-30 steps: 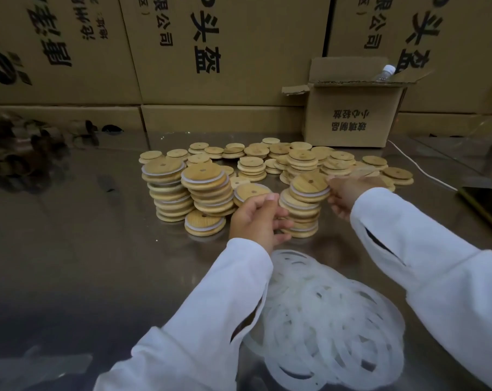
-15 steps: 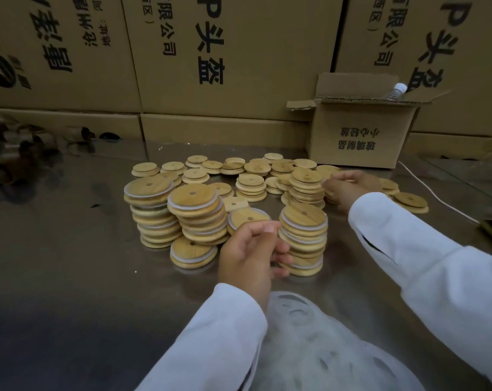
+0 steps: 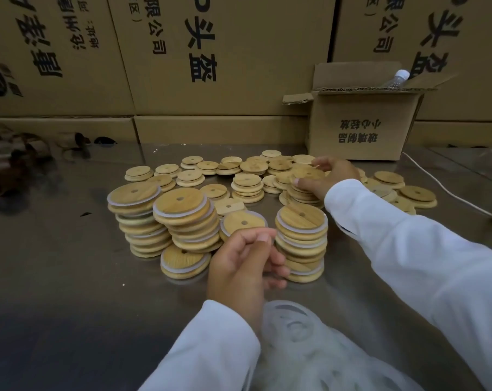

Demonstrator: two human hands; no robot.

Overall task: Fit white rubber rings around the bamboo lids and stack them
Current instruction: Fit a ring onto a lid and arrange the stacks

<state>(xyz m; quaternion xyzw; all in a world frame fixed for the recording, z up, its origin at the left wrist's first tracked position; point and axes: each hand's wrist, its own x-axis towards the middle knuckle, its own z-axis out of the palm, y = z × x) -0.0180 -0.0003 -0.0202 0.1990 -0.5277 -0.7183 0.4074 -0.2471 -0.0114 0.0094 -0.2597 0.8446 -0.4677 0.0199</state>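
Observation:
Stacks of bamboo lids with white rubber rings stand on the metal table (image 3: 55, 277): two tall stacks (image 3: 134, 221) (image 3: 185, 218) at left and one (image 3: 301, 241) in the middle. A single ringed lid (image 3: 185, 261) lies in front of them. Bare lids (image 3: 247, 184) are spread behind. My right hand (image 3: 329, 176) reaches over the middle stack and pinches the top bare lid (image 3: 308, 174) of a low stack. My left hand (image 3: 247, 263) hovers beside the middle stack, fingers loosely curled, holding nothing I can see. A heap of loose white rings (image 3: 309, 354) lies near me.
An open cardboard box (image 3: 360, 128) with a plastic bottle (image 3: 398, 77) stands at the back right. A white cable (image 3: 448, 190) runs past it. Large cartons (image 3: 225, 52) wall off the back. Dark brown scraps (image 3: 13, 159) lie at the far left.
My right hand let go of the ringed lid on the middle stack and moved back to a low stack of bare lids, where it pinches the top one. My left hand drew slightly away.

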